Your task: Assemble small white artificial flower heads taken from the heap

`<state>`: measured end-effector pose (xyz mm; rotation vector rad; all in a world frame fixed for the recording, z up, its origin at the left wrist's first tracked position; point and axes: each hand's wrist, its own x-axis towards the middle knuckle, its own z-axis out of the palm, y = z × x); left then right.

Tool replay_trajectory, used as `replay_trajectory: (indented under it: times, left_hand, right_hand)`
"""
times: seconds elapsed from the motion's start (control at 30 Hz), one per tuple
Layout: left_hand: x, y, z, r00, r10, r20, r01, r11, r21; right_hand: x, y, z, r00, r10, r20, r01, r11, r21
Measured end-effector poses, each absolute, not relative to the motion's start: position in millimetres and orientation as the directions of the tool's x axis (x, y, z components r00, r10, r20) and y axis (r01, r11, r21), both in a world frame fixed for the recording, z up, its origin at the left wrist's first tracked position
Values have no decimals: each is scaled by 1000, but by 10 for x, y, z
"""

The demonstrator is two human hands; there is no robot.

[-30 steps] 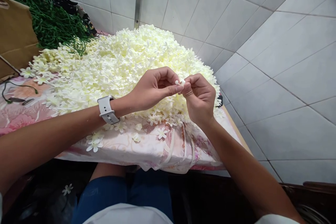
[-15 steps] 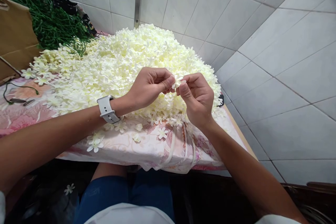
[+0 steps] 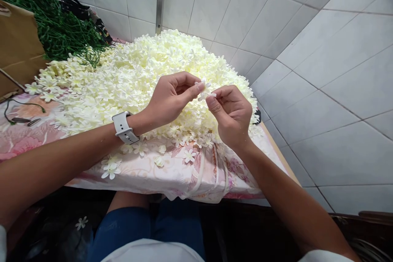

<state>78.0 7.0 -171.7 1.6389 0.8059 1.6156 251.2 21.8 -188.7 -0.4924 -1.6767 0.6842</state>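
Observation:
Above the front of a big heap of white artificial flowers [image 3: 144, 69], my two hands are close together. My left hand [image 3: 173, 96], with a white watch strap [image 3: 125, 127] on its wrist, pinches a white flower [image 3: 206, 88] between thumb and forefinger. My right hand [image 3: 231, 116] is closed in a pinch at the flower's right side, with a white petal showing at its fingertips. Whether that petal belongs to the same flower or a second one, I cannot tell. The other fingers of both hands are curled in.
A flowered cloth [image 3: 135, 174] covers the table, with a few loose blossoms [image 3: 189, 155] near its front edge. Green artificial stems [image 3: 58, 24] and a cardboard box [image 3: 20, 41] stand at the back left. Dark wire [image 3: 23, 102] lies at left. Tiled walls [image 3: 337, 90] enclose the back and right.
My left hand has tilted slightly up and its fingertips have drawn a little away from my right hand's. More of the flower's petals now show between them.

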Motion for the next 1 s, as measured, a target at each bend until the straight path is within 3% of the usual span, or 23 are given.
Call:
replay_trajectory:
  times: [0.3,0.43,0.57,0.7,1.0]
  left_hand:
    - [753,155,-1698,-61,839,541,-61,-544,837]
    - [700,233,-1676,-110,860,498,-80,-507,858]
    - [710,180,-1691,-30,801,598,23,-598,801]
    - [754,94,-1715,52,748,661,152,-661,735]
    - [762,88,-1730,211,723,658,67,-682,728]
  right_hand:
    - [2553,186,-1895,-326,523,788,40,840,-541]
    - [2528,203,-1938,-277,488,828,70,870,-489]
    - [2529,218,-1928,-186,533,825,69,845,-531]
    - [2556,198,-1885,-239,560,794,32,821,-570]
    - [2527,209,-1917,-322,644,694,-71,714,-696]
